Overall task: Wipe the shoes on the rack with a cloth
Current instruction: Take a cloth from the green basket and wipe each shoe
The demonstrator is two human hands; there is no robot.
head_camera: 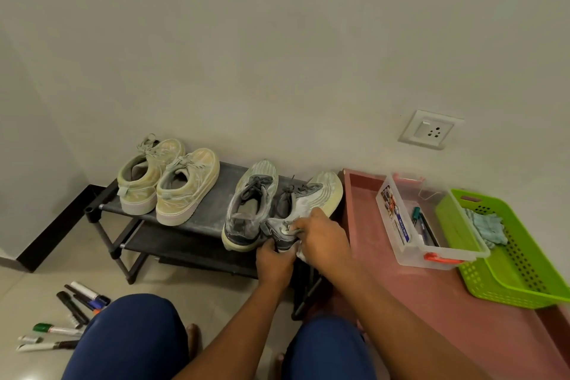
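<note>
You are crouched in front of a low black two-tier shoe rack (pixel 212 216) that stands against a pale wall, your knees in blue trousers at the bottom of the view. On the top shelf, two pairs of shoes sit with their toes towards the wall. The beige pair (pixel 168 183) is on the left side of the shelf, the two shoes touching side by side. The grey pair is on the right side. Its left grey sneaker (pixel 248 203) lies flat on the shelf, heel at the front edge. The right grey sneaker (pixel 311 199) is tilted, heel lifted off the front edge towards you.

Your left hand (pixel 274 262) grips that sneaker's heel from below, fingers curled round it. Your right hand (pixel 324 236) presses on the heel's outer side, fingers curled round a whitish cloth (pixel 301 253); only a small fold of it shows under your palm.

To the right of the rack is a pink raised ledge (pixel 431 302). On it stand a clear plastic box (pixel 413 219) holding pens and, touching it on the right, a green basket (pixel 512 259) with a pale blue cloth (pixel 487 227) inside. A wall socket (pixel 430 129) is above them. Several markers (pixel 66 316) lie scattered on the tiled floor by your left knee.
</note>
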